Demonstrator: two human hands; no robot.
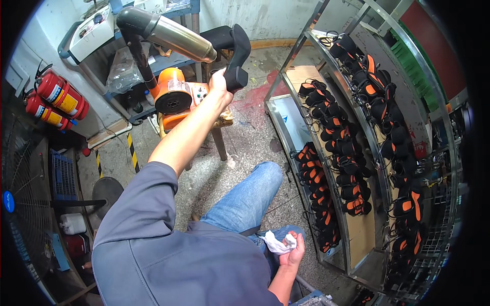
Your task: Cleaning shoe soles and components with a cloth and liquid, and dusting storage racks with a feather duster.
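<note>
At the top centre, my left hand [220, 87], arm stretched out, is closed around the lower end of a tall black boot [240, 48]. The boot is bent at an angle, and part of it passes behind the steel nozzle [184, 40] of an orange hot-air blower [176, 84]. The nozzle's tip sits close beside the boot; whether they touch I cannot tell. Low on the right, near my thigh, my right hand [293, 250] holds a crumpled white cloth [275, 243] in closed fingers.
On the right stands a metal rack [352, 239] with several rows of black and orange shoes [337, 127]. Red fire extinguishers [61, 94] hang at the left wall. A blue-grey shelf [171, 62] is behind the blower, and a large fan [30, 199] stands at left.
</note>
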